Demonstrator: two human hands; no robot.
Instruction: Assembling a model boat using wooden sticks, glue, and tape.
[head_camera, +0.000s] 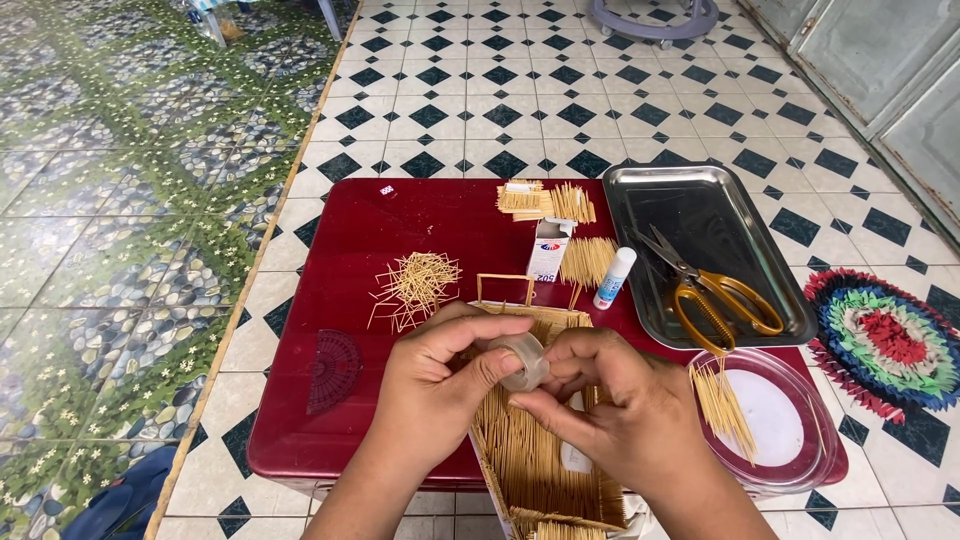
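Both hands grasp a clear tape roll (522, 360) — left hand (440, 385) steadying, right hand (610, 405) picking at its edge — directly above the toothpick model (535, 440). Step, judged: freeing the tape end; next calls for a careful peel.

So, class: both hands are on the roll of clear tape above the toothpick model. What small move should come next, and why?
Probably peel up the free end of the tape roll. The left hand pinches the roll while the right hand fingers work at its edge, and no strip shows pulled out yet. The toothpick structure lies directly beneath, and the scissors rest in the metal tray.
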